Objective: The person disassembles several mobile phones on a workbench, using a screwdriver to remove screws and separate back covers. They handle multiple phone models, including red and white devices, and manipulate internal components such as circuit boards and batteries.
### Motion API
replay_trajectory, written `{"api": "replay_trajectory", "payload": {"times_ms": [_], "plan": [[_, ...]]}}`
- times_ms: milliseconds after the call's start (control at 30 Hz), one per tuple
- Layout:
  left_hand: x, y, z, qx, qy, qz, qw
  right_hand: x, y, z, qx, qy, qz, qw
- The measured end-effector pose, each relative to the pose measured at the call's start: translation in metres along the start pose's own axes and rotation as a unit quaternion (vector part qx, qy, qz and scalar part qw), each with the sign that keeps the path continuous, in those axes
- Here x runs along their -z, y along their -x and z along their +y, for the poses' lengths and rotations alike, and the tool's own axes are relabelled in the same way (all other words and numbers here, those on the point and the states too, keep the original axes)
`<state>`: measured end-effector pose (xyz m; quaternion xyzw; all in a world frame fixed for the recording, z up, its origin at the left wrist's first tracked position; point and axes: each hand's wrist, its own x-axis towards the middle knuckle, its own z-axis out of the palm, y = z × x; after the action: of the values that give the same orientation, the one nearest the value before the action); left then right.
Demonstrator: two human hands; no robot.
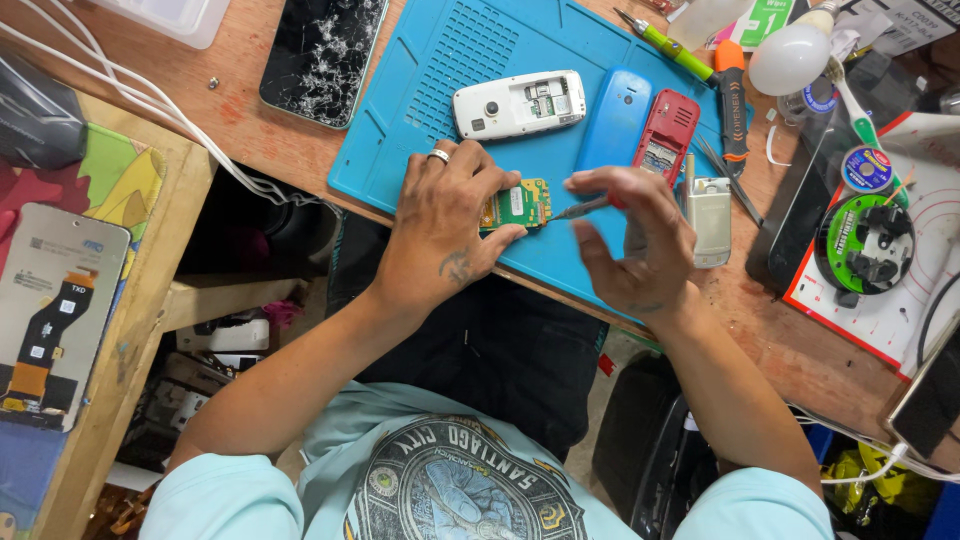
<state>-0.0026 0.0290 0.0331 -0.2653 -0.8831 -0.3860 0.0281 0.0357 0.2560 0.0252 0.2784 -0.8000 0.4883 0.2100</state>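
Green, thin circuit board (517, 205), light and fragile-looking: left hand (440, 225) pins its edges, right hand (635, 235) pinches a slim metal tool (583, 208).

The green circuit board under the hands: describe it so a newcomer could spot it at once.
Find the blue work mat on the wooden bench; at its near edge the left hand pins down a small green circuit board. The right hand touches a thin tool to its edge. Unlike the white phone body above it, it is bare, with gold contacts.
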Motion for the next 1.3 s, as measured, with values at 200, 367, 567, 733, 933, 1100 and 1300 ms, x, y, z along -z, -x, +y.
{"api": "replay_trajectory", "payload": {"times_ms": [200, 367, 567, 733, 933, 1100, 1300], "plan": [[0.001, -0.002, 0.000, 0.004, 0.002, -0.007, 1.000, 0.000, -0.002, 0.000, 0.021, -0.007, 0.004, 1.000], [0.002, -0.002, 0.001, 0.004, -0.001, -0.015, 1.000, 0.001, -0.005, -0.001, 0.033, 0.056, -0.006, 0.998], [0.003, -0.002, 0.002, -0.001, 0.000, -0.013, 1.000, 0.001, 0.006, 0.004, -0.027, -0.079, 0.006, 0.996], [0.006, -0.002, 0.004, -0.013, 0.022, -0.015, 1.000, 0.000, 0.014, 0.008, -0.035, -0.089, 0.030, 0.995], [0.002, 0.002, 0.012, -0.062, 0.060, 0.019, 0.996, -0.002, 0.017, 0.007, -0.045, -0.101, 0.086, 0.990], [-0.005, -0.001, 0.013, -0.055, 0.081, 0.026, 0.995, -0.003, 0.018, 0.008, -0.039, -0.104, 0.088, 0.990], [0.000, -0.002, 0.004, -0.037, 0.078, 0.035, 0.996, -0.001, 0.019, 0.009, -0.040, -0.107, 0.106, 0.988]]}}
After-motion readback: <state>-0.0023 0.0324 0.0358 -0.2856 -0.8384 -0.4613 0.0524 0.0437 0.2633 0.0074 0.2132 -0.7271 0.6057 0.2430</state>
